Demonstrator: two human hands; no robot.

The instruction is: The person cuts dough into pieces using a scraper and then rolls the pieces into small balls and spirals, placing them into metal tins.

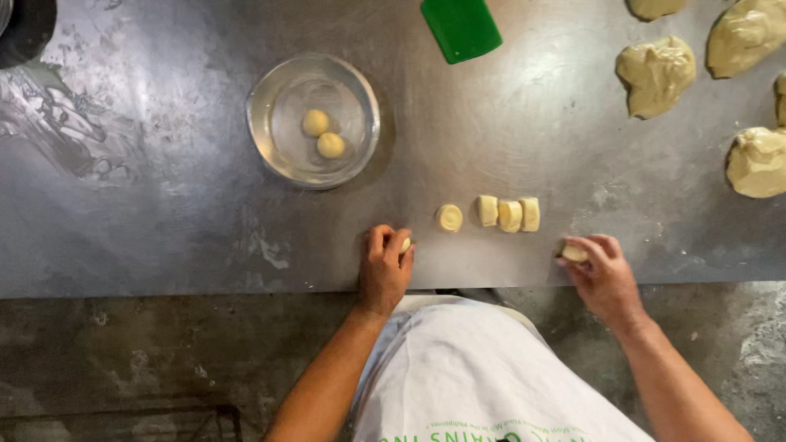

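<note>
Dough pieces [509,214] lie between left hand [385,266] and right hand [604,274], each hand's fingers curled over one piece.

Scuffed matt metal table [164,205]; clear glossy glass bowl [270,155]; smooth green plastic scraper [460,29]; soft matt dough pieces [508,214]

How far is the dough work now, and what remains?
Done: two balls lie in the bowl. In hand: the left hand and right hand each cover a piece. Left: four cut pieces and the big lumps.
</note>
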